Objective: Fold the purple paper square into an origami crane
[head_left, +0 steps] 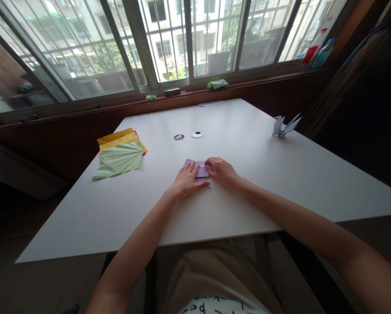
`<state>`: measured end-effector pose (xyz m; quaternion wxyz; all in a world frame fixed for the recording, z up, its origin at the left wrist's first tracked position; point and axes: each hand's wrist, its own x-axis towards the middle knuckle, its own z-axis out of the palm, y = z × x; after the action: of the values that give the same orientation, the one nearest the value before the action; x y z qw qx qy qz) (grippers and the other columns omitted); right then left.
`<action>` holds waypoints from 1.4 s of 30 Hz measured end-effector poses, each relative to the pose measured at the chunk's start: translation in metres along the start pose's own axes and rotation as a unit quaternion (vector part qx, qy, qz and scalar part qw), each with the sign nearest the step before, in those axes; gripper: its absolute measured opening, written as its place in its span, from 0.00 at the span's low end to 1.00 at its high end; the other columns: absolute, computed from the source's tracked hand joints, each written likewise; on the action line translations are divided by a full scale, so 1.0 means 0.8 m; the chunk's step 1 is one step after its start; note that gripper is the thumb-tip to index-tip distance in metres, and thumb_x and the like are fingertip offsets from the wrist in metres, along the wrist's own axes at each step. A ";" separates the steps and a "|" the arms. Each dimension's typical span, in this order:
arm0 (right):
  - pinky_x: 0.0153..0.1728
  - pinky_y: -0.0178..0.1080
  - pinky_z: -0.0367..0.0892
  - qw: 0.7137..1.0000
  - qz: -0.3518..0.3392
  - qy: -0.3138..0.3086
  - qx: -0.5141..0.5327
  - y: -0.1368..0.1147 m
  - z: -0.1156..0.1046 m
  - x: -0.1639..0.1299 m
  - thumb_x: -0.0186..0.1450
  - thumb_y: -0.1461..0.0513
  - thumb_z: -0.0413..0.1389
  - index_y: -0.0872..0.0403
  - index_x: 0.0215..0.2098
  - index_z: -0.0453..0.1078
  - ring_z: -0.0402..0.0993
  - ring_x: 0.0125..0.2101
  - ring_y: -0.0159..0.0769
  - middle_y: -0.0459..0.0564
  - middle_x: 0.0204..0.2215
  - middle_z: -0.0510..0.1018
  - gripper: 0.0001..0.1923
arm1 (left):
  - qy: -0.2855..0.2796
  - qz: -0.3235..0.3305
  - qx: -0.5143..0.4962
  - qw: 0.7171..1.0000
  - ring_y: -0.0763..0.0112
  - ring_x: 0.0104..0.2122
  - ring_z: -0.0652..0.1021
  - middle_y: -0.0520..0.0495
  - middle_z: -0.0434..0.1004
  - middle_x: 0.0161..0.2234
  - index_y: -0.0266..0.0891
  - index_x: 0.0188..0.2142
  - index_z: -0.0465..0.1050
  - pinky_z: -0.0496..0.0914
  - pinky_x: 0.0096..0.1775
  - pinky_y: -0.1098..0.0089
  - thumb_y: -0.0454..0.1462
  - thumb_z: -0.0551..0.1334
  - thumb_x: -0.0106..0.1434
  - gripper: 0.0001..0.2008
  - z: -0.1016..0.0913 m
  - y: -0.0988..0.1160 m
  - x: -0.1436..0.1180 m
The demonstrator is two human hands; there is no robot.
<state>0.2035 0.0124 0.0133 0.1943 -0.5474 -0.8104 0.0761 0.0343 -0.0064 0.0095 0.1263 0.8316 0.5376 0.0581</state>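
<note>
"Head view: how should the hands work this fold?"

"The left hand (186,179), spread flat on the paper (202,171), should probably press steadily; the right hand (224,171), curled at its right edge, pinch uncertain, should align edges before creasing."

"And the paper?"

"Purple, small, layered, on the table (84,218), short of two discs (197,134)."

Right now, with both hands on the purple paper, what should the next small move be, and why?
Probably run the right hand along the purple paper to firm its fold. The left hand lies spread over the paper's left part, apparently steadying it against the white table, while the right hand's bent fingers touch its right end.
</note>
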 end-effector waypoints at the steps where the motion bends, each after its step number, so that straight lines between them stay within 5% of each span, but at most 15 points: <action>1: 0.37 0.35 0.61 1.000 0.003 0.000 -0.002 0.000 -0.001 0.000 0.58 0.69 0.48 0.54 0.39 0.67 0.68 0.42 0.37 0.52 0.40 0.74 0.13 | -0.008 0.008 -0.005 1.000 0.56 0.63 0.45 0.38 0.40 0.64 0.35 0.62 0.46 0.46 0.61 0.58 0.60 0.51 0.53 0.45 -0.002 -0.002 0.000; 10: 0.37 0.35 0.62 1.000 0.007 -0.003 -0.007 -0.001 -0.002 0.000 0.58 0.68 0.48 0.54 0.40 0.67 0.68 0.42 0.38 0.51 0.40 0.74 0.12 | -0.017 0.009 -0.012 1.000 0.52 0.63 0.44 0.37 0.41 0.64 0.36 0.61 0.46 0.43 0.60 0.50 0.48 0.55 0.54 0.39 -0.009 0.006 -0.006; 15: 0.36 0.35 0.62 1.000 0.000 0.003 -0.009 0.001 0.000 0.000 0.59 0.68 0.48 0.53 0.39 0.67 0.68 0.42 0.38 0.51 0.40 0.74 0.11 | 0.006 0.024 -0.010 1.000 0.51 0.62 0.50 0.38 0.47 0.63 0.35 0.59 0.52 0.50 0.59 0.53 0.41 0.55 0.54 0.33 -0.007 0.007 -0.006; 25: 0.39 0.38 0.64 1.000 -0.005 0.022 0.014 0.000 0.003 0.001 0.60 0.67 0.47 0.54 0.38 0.67 0.69 0.41 0.39 0.52 0.39 0.75 0.11 | 0.111 0.048 -0.013 0.993 0.65 0.55 0.65 0.43 0.67 0.54 0.39 0.50 0.64 0.61 0.55 0.62 0.26 0.50 0.55 0.23 -0.004 -0.001 -0.006; 30: 0.50 0.44 0.61 0.977 -0.060 0.188 0.077 -0.003 -0.001 0.001 0.60 0.66 0.48 0.56 0.42 0.64 0.64 0.49 0.41 0.55 0.46 0.71 0.12 | 0.213 -0.057 -0.079 0.972 0.65 0.38 0.76 0.45 0.77 0.39 0.44 0.44 0.70 0.68 0.41 0.67 0.30 0.50 0.60 0.16 -0.012 0.004 -0.005; 35: 0.53 0.50 0.57 0.936 -0.074 0.330 0.102 -0.006 -0.016 -0.001 0.61 0.62 0.48 0.54 0.51 0.56 0.55 0.56 0.44 0.58 0.55 0.60 0.19 | 0.378 -0.127 -0.262 0.879 0.67 0.30 0.75 0.45 0.76 0.29 0.36 0.37 0.71 0.68 0.34 0.70 0.40 0.50 0.63 0.14 -0.016 0.002 0.005; 38: 0.54 0.51 0.55 0.939 -0.064 0.322 0.101 -0.007 -0.019 -0.003 0.62 0.60 0.47 0.53 0.54 0.52 0.52 0.58 0.44 0.58 0.57 0.57 0.21 | 0.355 -0.194 -0.355 0.843 0.66 0.32 0.76 0.44 0.77 0.32 0.34 0.35 0.71 0.69 0.37 0.68 0.41 0.52 0.61 0.13 -0.010 -0.008 0.014; 42: 0.56 0.50 0.53 0.958 -0.051 0.265 0.098 -0.006 -0.013 -0.003 0.62 0.61 0.46 0.54 0.55 0.52 0.52 0.58 0.44 0.59 0.57 0.58 0.22 | 0.255 -0.175 -0.369 0.877 0.64 0.45 0.74 0.38 0.72 0.47 0.33 0.49 0.63 0.68 0.47 0.65 0.35 0.57 0.56 0.20 0.000 -0.013 0.016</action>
<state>0.2042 0.0075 0.0240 0.4581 -0.4841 -0.7455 -0.0027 0.0310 0.0094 0.0061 0.2905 0.5736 0.6274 0.4393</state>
